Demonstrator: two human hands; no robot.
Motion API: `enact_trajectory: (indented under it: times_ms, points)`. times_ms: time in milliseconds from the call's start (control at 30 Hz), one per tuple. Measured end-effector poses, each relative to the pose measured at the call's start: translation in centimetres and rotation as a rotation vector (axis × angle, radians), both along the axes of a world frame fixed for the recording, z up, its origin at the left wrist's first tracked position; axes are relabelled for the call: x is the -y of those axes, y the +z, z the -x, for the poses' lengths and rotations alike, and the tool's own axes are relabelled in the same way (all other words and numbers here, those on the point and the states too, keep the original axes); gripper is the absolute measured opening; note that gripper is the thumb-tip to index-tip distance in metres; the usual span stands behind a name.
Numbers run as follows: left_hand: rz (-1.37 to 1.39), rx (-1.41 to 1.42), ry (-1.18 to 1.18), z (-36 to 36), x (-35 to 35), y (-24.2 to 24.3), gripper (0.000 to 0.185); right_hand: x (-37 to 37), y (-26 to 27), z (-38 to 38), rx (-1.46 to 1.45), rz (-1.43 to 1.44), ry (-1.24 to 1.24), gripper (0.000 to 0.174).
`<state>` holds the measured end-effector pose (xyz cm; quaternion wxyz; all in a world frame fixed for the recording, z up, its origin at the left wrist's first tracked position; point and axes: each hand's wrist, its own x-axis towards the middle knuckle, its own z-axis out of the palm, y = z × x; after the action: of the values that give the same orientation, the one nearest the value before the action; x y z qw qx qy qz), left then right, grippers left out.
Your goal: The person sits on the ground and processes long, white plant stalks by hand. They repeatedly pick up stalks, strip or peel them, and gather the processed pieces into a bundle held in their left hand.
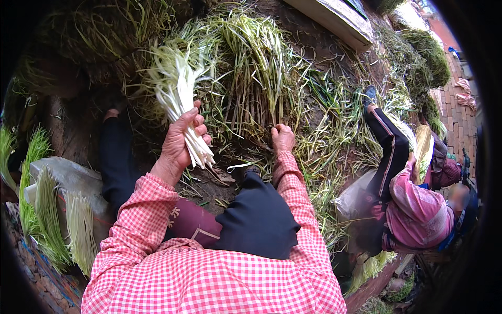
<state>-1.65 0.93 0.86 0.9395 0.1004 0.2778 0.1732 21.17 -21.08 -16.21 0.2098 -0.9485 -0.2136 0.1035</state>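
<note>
My left hand [184, 135] grips a bunch of pale, white-stemmed leafy stalks [181, 88], their cut-looking white ends pointing toward me and their leafy tops fanning away. To the right, my right hand [283, 138] has its fingertips pinched at the near end of a thin stalk at the edge of a large heap of long green stalks [255, 66]. The heap's brownish lower stems face me, and its leaves droop over the top. What exactly lies between the right fingertips is too small to make out.
Loose leaves [325, 145] litter the soil to the right. Pale and green bundles [80, 225] hang over a plastic-covered support [74, 172] at left. A person in a pink top [419, 208] sits at right, holding a bundle. A long pale block [337, 19] lies at the far side.
</note>
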Motion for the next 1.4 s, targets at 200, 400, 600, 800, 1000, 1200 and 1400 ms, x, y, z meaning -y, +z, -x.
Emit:
enact_trajectory:
  times_ms: [200,400,600,800,1000,1200,1400]
  points:
    - [-0.070,-0.038,0.014,-0.1,-0.4,0.7,0.036,1.9,5.2,3.6,0.091,-0.464,0.027,0.011]
    - [-0.088,-0.089,-0.018,-0.1,-0.1,0.3,0.030,2.2,10.8,6.8,-0.523,-0.909,-0.185,0.014]
    - [-0.100,-0.106,-0.030,-0.2,0.1,0.5,0.027,1.9,11.1,7.5,-0.532,-0.748,-0.055,0.019]
    - [-0.168,-0.198,-0.056,-0.3,0.3,0.0,0.028,2.0,8.4,9.3,-0.550,-0.717,0.020,0.019]
    - [-0.216,-0.274,-0.052,-0.7,0.9,-0.3,0.029,1.7,8.9,9.3,-0.529,-0.631,0.160,0.016]
    - [-0.351,-0.391,-0.052,-1.4,2.3,-1.0,0.029,0.8,10.6,9.2,-0.476,-0.602,0.428,0.018]
    - [-0.456,-0.455,-0.221,-0.9,3.7,-2.1,0.029,-0.8,11.1,9.3,-0.540,-0.598,0.563,0.020]
